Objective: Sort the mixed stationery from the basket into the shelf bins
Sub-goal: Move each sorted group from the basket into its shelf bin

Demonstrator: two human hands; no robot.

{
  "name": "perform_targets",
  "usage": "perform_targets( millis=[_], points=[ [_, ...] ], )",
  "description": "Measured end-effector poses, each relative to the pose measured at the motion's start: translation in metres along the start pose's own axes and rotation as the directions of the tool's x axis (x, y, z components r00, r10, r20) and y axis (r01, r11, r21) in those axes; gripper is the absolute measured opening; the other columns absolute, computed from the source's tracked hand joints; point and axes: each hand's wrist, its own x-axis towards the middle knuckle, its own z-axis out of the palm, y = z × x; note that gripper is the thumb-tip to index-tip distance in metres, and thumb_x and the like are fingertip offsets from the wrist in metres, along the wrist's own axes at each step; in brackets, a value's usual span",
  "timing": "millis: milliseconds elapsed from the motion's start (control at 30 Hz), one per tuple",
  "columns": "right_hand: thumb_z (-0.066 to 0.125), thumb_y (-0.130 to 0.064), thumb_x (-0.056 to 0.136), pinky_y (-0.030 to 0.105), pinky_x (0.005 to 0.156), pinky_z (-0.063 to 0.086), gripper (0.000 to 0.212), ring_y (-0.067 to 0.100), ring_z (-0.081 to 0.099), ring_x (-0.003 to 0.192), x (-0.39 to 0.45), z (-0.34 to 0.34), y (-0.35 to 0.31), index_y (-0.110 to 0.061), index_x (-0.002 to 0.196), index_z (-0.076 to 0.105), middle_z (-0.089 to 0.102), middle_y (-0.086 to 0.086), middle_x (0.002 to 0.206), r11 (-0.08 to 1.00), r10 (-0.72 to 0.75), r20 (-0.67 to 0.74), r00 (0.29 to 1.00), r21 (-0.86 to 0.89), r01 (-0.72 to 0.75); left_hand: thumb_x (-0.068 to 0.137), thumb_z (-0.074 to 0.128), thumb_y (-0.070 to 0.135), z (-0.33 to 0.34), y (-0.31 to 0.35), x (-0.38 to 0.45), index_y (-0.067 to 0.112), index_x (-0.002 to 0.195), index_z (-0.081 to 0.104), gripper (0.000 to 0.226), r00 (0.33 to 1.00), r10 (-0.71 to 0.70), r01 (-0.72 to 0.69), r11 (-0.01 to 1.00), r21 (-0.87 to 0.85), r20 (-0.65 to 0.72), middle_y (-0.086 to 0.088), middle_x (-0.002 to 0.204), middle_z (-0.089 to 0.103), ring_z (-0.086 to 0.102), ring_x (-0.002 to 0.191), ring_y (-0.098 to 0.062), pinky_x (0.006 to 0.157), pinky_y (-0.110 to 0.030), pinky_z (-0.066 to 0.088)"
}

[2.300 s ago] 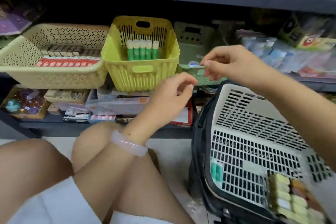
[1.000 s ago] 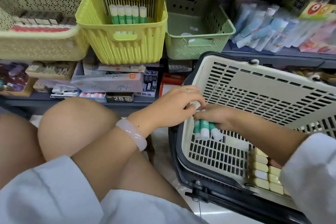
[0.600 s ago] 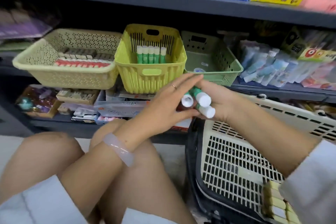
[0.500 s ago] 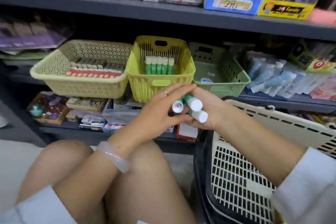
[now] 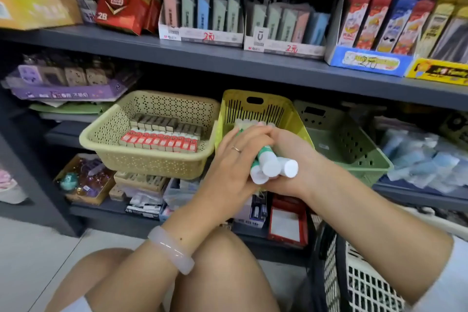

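Observation:
Three green-and-white glue sticks (image 5: 272, 166) lie bundled between both hands, white ends toward me. My right hand (image 5: 295, 157) grips them from the right and below. My left hand (image 5: 231, 159), with a ring and a pale bracelet on its wrist, cups them from the left. Both hands hover at the front rim of the yellow-green bin (image 5: 286, 114), where the white caps of more glue sticks (image 5: 244, 122) show just behind the fingers. The white basket (image 5: 364, 284) in its black frame sits at the lower right.
A beige perforated bin (image 5: 141, 157) with rows of red and brown boxes stands left of the yellow-green one; a darker green bin (image 5: 354, 149) stands right. The shelf above (image 5: 228, 58) holds boxed stationery. My bare knees fill the lower foreground.
Both hands lifted the glue sticks out of the white basket and carried them up and forward to the yellow-green bin. The view tilted upward toward the shelves.

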Motion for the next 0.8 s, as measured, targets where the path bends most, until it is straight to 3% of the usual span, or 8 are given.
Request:
perform_targets(
  millis=[100, 200, 267, 333, 400, 533, 667, 800],
  points=[
    [0.038, -0.035, 0.097, 0.025, 0.052, 0.052, 0.032, 0.017, 0.059, 0.055, 0.008, 0.008, -0.01, -0.013, 0.09, 0.061, 0.057, 0.009, 0.064, 0.986, -0.109, -0.084, 0.991, -0.136, 0.097, 0.081, 0.053, 0.018, -0.001, -0.006, 0.009, -0.003, 0.101, 0.059, 0.03, 1.0, -0.012, 0.012, 0.998, 0.064, -0.002, -0.016, 0.106, 0.062, 0.052, 0.101, -0.024, 0.089, -0.036, 0.039],
    [0.03, -0.043, 0.097, 0.032, 0.1, 0.042, 0.042, 0.019, 0.056, 0.114, 0.015, 0.008, -0.016, -0.02, 0.124, 0.053, 0.061, 0.007, 0.119, 0.945, -0.255, -0.06, 0.965, -0.229, 0.236, 0.083, 0.06, 0.028, -0.002, -0.006, 0.016, 0.006, 0.104, 0.056, 0.031, 0.99, -0.136, 0.137, 0.99, -0.034, 0.027, 0.0, 0.101, 0.058, 0.052, 0.091, -0.014, 0.07, -0.022, 0.037],
    [0.028, -0.039, 0.099, 0.033, 0.098, 0.044, 0.035, 0.016, 0.058, 0.106, 0.018, 0.005, -0.013, -0.019, 0.114, 0.053, 0.061, 0.003, 0.112, 0.887, -0.303, 0.059, 0.951, -0.348, 0.304, 0.086, 0.061, 0.03, -0.004, -0.009, 0.02, 0.017, 0.108, 0.053, 0.027, 0.955, -0.293, 0.295, 0.945, -0.143, 0.037, 0.009, 0.096, 0.058, 0.051, 0.084, -0.005, 0.066, -0.017, 0.038],
    [0.031, -0.039, 0.099, 0.031, 0.084, 0.047, 0.039, 0.015, 0.062, 0.089, 0.021, 0.0, -0.01, -0.012, 0.101, 0.059, 0.067, 0.003, 0.095, 0.704, -0.429, 0.118, 0.896, -0.577, 0.413, 0.087, 0.059, 0.031, -0.009, -0.016, 0.021, 0.026, 0.1, 0.051, 0.016, 0.92, -0.391, 0.386, 0.907, -0.17, 0.005, 0.015, 0.084, 0.058, 0.052, 0.074, 0.0, 0.059, -0.013, 0.038],
    [0.032, -0.039, 0.098, 0.03, 0.089, 0.047, 0.042, 0.014, 0.063, 0.097, 0.02, 0.001, -0.011, -0.015, 0.102, 0.066, 0.071, 0.0, 0.1, 0.439, -0.562, 0.216, 0.798, -0.74, 0.51, 0.087, 0.058, 0.032, -0.015, -0.023, 0.024, 0.02, 0.096, 0.055, 0.015, 0.89, -0.454, 0.441, 0.881, -0.172, -0.04, 0.008, 0.08, 0.061, 0.055, 0.072, -0.006, 0.059, -0.019, 0.04],
    [0.05, -0.024, 0.093, 0.01, 0.069, 0.046, 0.019, -0.007, 0.061, 0.081, 0.022, 0.006, -0.02, -0.024, 0.1, 0.067, 0.07, -0.011, 0.093, -0.03, -0.65, 0.432, 0.625, -0.837, 0.547, 0.085, 0.058, 0.03, -0.017, -0.028, 0.028, 0.018, 0.092, 0.06, 0.014, 0.857, -0.504, 0.474, 0.852, -0.221, -0.108, 0.004, 0.074, 0.063, 0.055, 0.068, -0.005, 0.059, -0.019, 0.041],
    [0.055, -0.023, 0.091, 0.01, 0.058, 0.046, 0.013, -0.001, 0.059, 0.07, 0.039, 0.001, -0.037, -0.015, 0.091, 0.066, 0.067, -0.006, 0.08, 0.043, -0.627, 0.381, 0.679, -0.854, 0.519, 0.086, 0.057, 0.033, -0.016, -0.034, 0.031, 0.023, 0.08, 0.056, 0.012, 0.83, -0.543, 0.511, 0.831, -0.219, -0.128, 0.006, 0.067, 0.059, 0.052, 0.059, -0.002, 0.054, -0.018, 0.039],
    [0.055, -0.024, 0.092, 0.016, 0.058, 0.052, 0.018, 0.007, 0.059, 0.059, 0.063, -0.008, -0.067, -0.01, 0.083, 0.061, 0.062, 0.005, 0.072, 0.121, -0.678, 0.228, 0.699, -0.903, 0.412, 0.089, 0.056, 0.03, -0.026, -0.043, 0.035, 0.025, 0.082, 0.044, 0.014, 0.711, -0.689, 0.579, 0.689, -0.436, -0.144, -0.001, 0.071, 0.066, 0.058, 0.046, -0.008, 0.042, -0.026, 0.046]
  ],
)
